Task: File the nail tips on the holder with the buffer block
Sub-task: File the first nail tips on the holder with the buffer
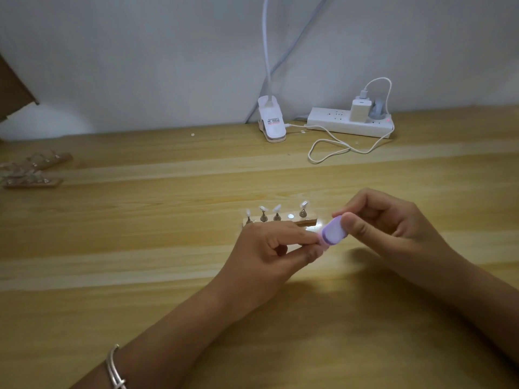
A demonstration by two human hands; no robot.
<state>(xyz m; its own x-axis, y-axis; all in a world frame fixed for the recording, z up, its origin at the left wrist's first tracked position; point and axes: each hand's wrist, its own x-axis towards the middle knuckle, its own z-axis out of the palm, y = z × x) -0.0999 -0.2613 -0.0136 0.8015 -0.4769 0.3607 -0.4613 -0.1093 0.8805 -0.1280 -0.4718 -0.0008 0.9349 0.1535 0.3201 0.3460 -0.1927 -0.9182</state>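
Note:
A small wooden holder point(309, 219) lies on the table just beyond my hands. Several white nail tips point(276, 208) stand on metal pegs along it, and one round metal spot point(291, 216) on it is bare. My right hand point(387, 223) pinches a purple buffer block point(333, 231) between thumb and forefinger, white face up. My left hand point(269, 248) pinches a small pinkish nail tip point(323, 248) at its fingertips, pressed against the block's lower end and mostly hidden by it.
A white clip lamp point(271, 122) and a power strip point(348, 122) with a charger and looping cable point(331, 147) sit at the back by the wall. Two more holders with clear tips point(36, 169) lie at the far left. A bracelet point(115, 369) circles my left wrist.

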